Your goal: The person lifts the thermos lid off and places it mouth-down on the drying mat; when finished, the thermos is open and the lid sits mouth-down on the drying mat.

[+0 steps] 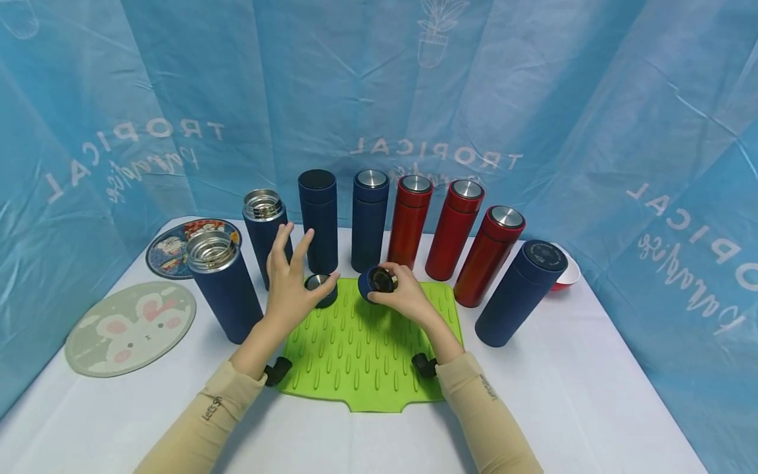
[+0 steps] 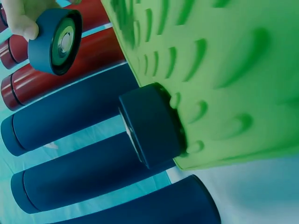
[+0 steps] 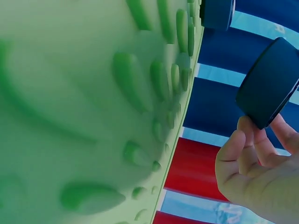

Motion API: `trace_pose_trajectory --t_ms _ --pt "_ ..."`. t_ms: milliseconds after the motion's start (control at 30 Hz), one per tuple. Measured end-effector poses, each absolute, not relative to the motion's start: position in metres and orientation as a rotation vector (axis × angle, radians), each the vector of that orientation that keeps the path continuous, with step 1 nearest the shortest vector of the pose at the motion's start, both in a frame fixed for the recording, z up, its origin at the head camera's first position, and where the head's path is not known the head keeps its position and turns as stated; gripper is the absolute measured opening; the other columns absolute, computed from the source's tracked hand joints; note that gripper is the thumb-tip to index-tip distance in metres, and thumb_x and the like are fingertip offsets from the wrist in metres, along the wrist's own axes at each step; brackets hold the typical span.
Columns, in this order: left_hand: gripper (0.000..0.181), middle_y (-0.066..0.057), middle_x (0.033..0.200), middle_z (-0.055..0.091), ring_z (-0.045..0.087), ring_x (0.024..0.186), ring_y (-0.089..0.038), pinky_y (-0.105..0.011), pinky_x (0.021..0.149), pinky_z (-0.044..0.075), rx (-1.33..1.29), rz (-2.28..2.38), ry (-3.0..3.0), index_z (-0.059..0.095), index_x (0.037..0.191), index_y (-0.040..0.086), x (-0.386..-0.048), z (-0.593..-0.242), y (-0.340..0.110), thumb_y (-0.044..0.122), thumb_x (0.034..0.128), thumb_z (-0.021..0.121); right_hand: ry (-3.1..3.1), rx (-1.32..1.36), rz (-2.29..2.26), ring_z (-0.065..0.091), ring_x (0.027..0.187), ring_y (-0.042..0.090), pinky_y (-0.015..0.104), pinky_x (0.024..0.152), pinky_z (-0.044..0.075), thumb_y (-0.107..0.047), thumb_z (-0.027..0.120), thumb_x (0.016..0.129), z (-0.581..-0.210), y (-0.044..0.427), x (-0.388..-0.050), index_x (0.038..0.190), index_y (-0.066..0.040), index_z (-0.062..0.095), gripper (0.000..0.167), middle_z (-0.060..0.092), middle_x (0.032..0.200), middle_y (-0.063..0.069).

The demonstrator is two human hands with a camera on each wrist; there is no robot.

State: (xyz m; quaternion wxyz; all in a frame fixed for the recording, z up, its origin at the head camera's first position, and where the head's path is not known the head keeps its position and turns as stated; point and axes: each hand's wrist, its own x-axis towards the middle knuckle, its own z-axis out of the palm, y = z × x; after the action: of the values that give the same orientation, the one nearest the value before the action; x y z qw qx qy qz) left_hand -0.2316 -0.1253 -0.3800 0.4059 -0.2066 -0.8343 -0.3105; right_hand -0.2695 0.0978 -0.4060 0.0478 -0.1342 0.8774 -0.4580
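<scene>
My right hand (image 1: 408, 297) pinches a dark blue bottle lid (image 1: 379, 282) by its rim above the green ridged mat (image 1: 367, 349). The lid is tilted, and its dark underside shows in the head view. A second blue lid (image 1: 323, 293), silver on top, sits at the mat's back left edge. My left hand (image 1: 289, 289) hovers beside it with spread fingers, holding nothing; in the left wrist view no finger touches this lid (image 2: 152, 126). Two blue bottles without lids, a front one (image 1: 227, 299) and a rear one (image 1: 266, 234), stand left of the mat.
Behind the mat stand a black-topped blue bottle (image 1: 320, 227), a silver-topped blue bottle (image 1: 370, 227) and three red bottles (image 1: 453, 230). Another blue bottle (image 1: 518, 296) stands right, before a bowl (image 1: 570, 273). Two round mats, rabbit-patterned (image 1: 130, 329) and dark patterned (image 1: 166, 247), lie left.
</scene>
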Motion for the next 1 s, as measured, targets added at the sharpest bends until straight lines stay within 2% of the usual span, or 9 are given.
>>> trace_pose_trajectory --t_ms 100,233,333,600,833,1000 --pt "0.072 -0.019 0.145 0.016 0.013 0.138 -0.037 -0.063 0.101 0.017 -0.527 -0.8 -2.199 0.026 0.143 0.022 -0.227 -0.382 -0.13 0.059 0.0859 0.047 2.685 -0.416 -1.375 0.047 0.091 0.023 0.035 0.076 0.046 -0.029 0.074 0.076 -0.406 0.096 -0.272 0.134 -0.012 0.046 0.067 0.046 0.117 0.011" --pt "0.072 -0.018 0.145 0.02 0.017 0.136 -0.038 -0.064 0.101 0.019 -0.513 -0.83 -2.362 0.032 0.141 0.017 -0.22 -0.384 -0.135 0.04 0.0827 0.067 2.707 -0.429 -1.334 0.049 0.099 0.025 0.039 0.082 0.046 -0.03 0.073 0.076 -0.408 0.093 -0.277 0.134 -0.012 0.046 0.067 0.046 0.123 0.012" --pt "0.074 -0.018 0.145 0.024 0.02 0.134 -0.04 -0.064 0.1 0.02 -0.492 -0.86 -2.494 0.035 0.141 0.016 -0.214 -0.385 -0.139 0.027 0.0783 0.074 2.719 -0.442 -1.307 0.049 0.107 0.026 0.043 0.088 0.045 -0.03 0.073 0.076 -0.409 0.09 -0.279 0.134 -0.012 0.046 0.067 0.045 0.128 0.013" --pt "0.073 -0.021 0.141 0.029 0.032 0.127 -0.044 -0.063 0.095 0.031 -0.461 -0.924 -2.791 0.034 0.142 0.013 -0.205 -0.395 -0.152 0.033 0.0817 0.069 2.727 -0.461 -1.244 0.048 0.111 0.026 0.044 0.092 0.043 -0.028 0.073 0.076 -0.408 0.081 -0.282 0.135 -0.014 0.047 0.066 0.045 0.128 0.012" --pt "0.073 -0.025 0.135 0.035 0.038 0.121 -0.045 -0.061 0.093 0.034 -0.423 -0.945 -2.96 0.029 0.144 0.007 -0.201 -0.406 -0.163 0.033 0.0856 0.065 2.726 -0.457 -1.188 0.048 0.113 0.026 0.044 0.093 0.042 -0.03 0.074 0.076 -0.412 0.076 -0.287 0.136 -0.014 0.046 0.068 0.044 0.129 0.012" --pt "0.064 -0.025 0.134 0.038 0.039 0.121 -0.045 -0.06 0.094 0.034 -0.439 -0.963 -3.01 0.037 0.138 0.004 -0.199 -0.411 -0.167 0.03 0.0865 0.064 2.747 -0.464 -1.128 0.046 0.116 0.027 0.045 0.094 0.041 -0.032 0.074 0.076 -0.414 0.072 -0.291 0.136 -0.015 0.046 0.069 0.042 0.133 0.012"
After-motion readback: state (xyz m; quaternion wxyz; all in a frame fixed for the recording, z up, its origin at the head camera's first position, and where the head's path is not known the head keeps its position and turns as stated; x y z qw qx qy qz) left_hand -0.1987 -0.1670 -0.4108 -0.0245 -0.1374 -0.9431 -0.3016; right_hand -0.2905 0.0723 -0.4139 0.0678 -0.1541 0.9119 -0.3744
